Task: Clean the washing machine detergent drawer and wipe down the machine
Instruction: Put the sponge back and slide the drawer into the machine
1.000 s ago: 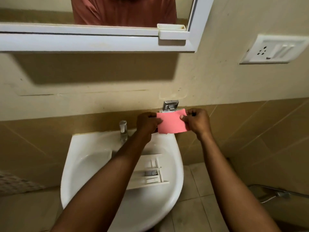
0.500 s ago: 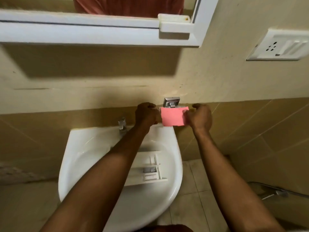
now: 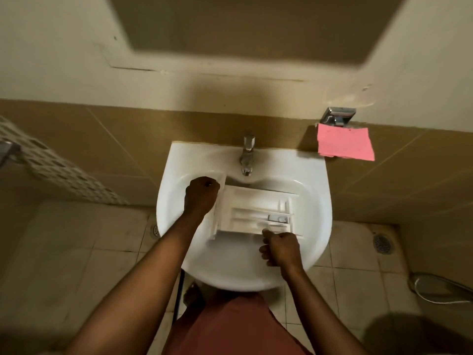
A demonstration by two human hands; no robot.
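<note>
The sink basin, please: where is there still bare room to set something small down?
Bare porcelain: the sink ledge left of the tap, and the near curve between the detergent drawer and the front rim. The middle is crowded: drawer, left hand at its end, right hand at its near edge.

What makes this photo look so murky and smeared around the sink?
Head view: dim, warm light; a broad dark shadow falls across the cream wall above the white ceramic sink. Head view: the white plastic detergent drawer smears along its near edge, by the right hand, likely motion blur. Head view: the wide lens bows the wall-tile lines.
</note>
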